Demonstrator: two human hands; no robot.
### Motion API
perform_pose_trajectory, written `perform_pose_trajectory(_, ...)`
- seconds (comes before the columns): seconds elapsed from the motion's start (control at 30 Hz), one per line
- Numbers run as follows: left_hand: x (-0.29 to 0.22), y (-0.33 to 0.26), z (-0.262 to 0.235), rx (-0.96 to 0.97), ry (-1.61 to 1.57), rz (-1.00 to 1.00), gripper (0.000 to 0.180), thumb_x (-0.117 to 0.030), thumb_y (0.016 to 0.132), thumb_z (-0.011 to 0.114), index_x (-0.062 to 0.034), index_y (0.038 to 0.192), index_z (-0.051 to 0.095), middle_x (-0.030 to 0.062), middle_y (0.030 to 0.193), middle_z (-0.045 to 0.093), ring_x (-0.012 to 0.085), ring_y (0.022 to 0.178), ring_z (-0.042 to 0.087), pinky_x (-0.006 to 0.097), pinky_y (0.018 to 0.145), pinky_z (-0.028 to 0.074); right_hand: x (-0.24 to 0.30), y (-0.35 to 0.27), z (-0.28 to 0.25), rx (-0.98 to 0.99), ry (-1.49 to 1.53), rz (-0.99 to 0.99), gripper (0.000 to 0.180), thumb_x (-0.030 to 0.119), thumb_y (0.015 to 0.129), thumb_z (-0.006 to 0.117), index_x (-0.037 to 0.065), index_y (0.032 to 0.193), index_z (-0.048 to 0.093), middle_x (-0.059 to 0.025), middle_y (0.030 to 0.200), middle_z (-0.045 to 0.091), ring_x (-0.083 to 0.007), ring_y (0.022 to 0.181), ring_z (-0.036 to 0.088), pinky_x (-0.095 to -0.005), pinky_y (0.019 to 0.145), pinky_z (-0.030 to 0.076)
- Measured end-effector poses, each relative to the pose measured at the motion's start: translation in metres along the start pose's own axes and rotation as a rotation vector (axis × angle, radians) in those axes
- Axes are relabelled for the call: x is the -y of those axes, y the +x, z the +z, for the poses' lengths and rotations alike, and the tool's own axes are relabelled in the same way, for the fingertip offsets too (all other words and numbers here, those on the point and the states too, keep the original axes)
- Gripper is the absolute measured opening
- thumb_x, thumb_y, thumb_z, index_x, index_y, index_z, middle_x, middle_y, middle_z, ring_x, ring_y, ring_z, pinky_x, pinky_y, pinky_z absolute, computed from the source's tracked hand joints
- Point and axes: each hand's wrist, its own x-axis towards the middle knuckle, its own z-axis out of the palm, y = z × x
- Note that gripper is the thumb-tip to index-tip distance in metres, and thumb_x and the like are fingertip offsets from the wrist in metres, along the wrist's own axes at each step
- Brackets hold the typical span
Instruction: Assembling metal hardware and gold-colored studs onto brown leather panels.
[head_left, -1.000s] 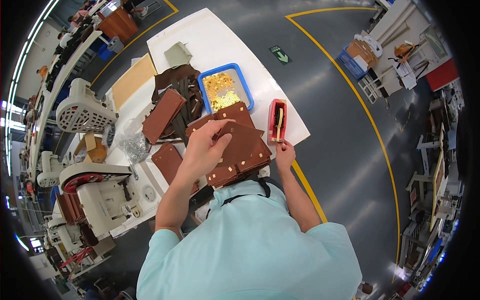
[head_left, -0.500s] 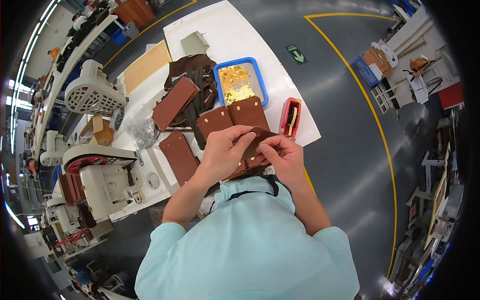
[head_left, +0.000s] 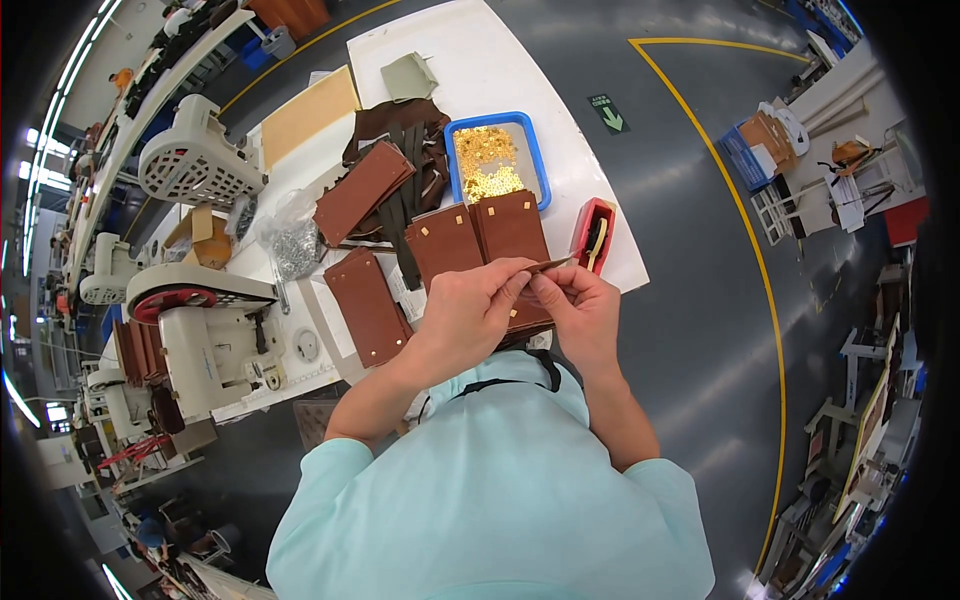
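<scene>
Between my two hands, a brown leather piece (head_left: pixel 548 265) is held up, seen nearly edge-on. My left hand (head_left: pixel 475 305) pinches its left part between thumb and fingers. Close beside it, my right hand (head_left: pixel 580 308) pinches the other end, thumb tips almost meeting. Whatever small part may sit between the fingertips is hidden. Just beyond lie stacked brown leather panels (head_left: pixel 510 225) with small gold fittings on them. A further stack of brown panels (head_left: pixel 365 310) with small studs lies left of my left hand. Behind them stands a blue-rimmed tray (head_left: pixel 543 165) of small gold metal pieces.
A red tape dispenser (head_left: pixel 592 235) stands near the table's right edge. Dark straps (head_left: pixel 400 205) and another brown stack (head_left: pixel 365 192) lie at the back left. A plastic bag of metal bits (head_left: pixel 293 245) sits beside a white sewing machine (head_left: pixel 205 350).
The leather piece has tilted from showing its face to nearly edge-on. My hands have drawn closer together, and the right one's fingers have curled in more.
</scene>
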Motion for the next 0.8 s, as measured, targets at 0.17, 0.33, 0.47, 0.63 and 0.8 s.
perform_pose_trajectory(0.17,-0.002,-0.001,0.001,-0.007,0.003,0.008,0.019,-0.010,0.094,0.057,-0.0001,0.108,0.066,0.0172,0.086,0.070,0.0309,0.078,0.070,0.034,0.067,0.054,0.002,-0.001,0.001,0.004,0.012,-0.033,0.013,0.007,0.092,0.066,-0.006,0.093,0.065,-0.0078,0.085,0.070,-0.0091,0.076,0.065,-0.0225,0.070,0.053)
perform_pose_trajectory(0.33,-0.002,-0.001,0.003,-0.008,0.001,0.015,0.019,-0.010,0.095,0.056,-0.0009,0.108,0.066,0.0165,0.087,0.070,0.0307,0.078,0.070,0.034,0.067,0.054,0.000,-0.001,0.000,0.003,0.018,-0.053,0.013,0.006,0.092,0.066,-0.006,0.093,0.065,-0.0079,0.085,0.070,-0.0090,0.075,0.065,-0.0224,0.069,0.053)
perform_pose_trajectory(0.47,-0.002,-0.002,0.003,-0.024,0.103,0.101,0.019,-0.008,0.094,0.058,-0.0025,0.110,0.067,0.0119,0.083,0.071,0.0201,0.068,0.069,0.028,0.060,0.052,-0.001,-0.001,-0.001,-0.001,-0.012,-0.039,0.012,0.007,0.092,0.066,-0.005,0.093,0.065,-0.0071,0.084,0.070,-0.0083,0.073,0.064,-0.0213,0.068,0.052)
perform_pose_trajectory(0.63,0.001,-0.003,0.006,-0.060,0.148,0.182,0.018,-0.008,0.092,0.059,-0.0026,0.108,0.068,0.0120,0.082,0.070,0.0230,0.067,0.068,0.030,0.060,0.052,0.000,-0.001,-0.002,0.002,-0.007,-0.033,0.013,0.008,0.091,0.068,-0.005,0.094,0.066,-0.0065,0.083,0.070,-0.0081,0.073,0.064,-0.0208,0.066,0.052)
perform_pose_trajectory(0.8,0.002,-0.006,0.003,-0.027,0.197,0.170,0.018,-0.008,0.092,0.060,-0.0025,0.107,0.068,0.0114,0.081,0.070,0.0225,0.067,0.068,0.030,0.061,0.052,0.012,-0.001,0.000,-0.005,-0.017,0.047,0.014,0.008,0.089,0.070,-0.006,0.089,0.068,-0.0072,0.081,0.071,-0.0095,0.071,0.067,-0.0221,0.064,0.054)
